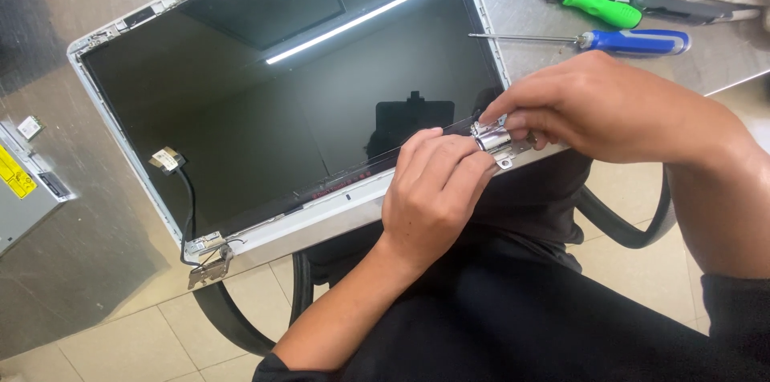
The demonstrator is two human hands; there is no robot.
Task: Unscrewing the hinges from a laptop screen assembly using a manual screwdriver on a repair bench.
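From the head camera we see the laptop screen panel [289, 93] lying flat on the metal table [80, 270], its near edge hanging toward us. At that edge's right corner sits the silver hinge [492, 140], its barrel running along the panel's near edge. Our left hand [433, 189] comes at it from the near side, fingers curled and pinching the hinge's left end. Our right hand [593, 105] reaches in from the right, fingertips closed on its top; both touch it, equally near. The other hinge [210, 258] stays untouched at the panel's near left corner. Two screwdrivers [626, 25] lie beyond the panel's right edge.
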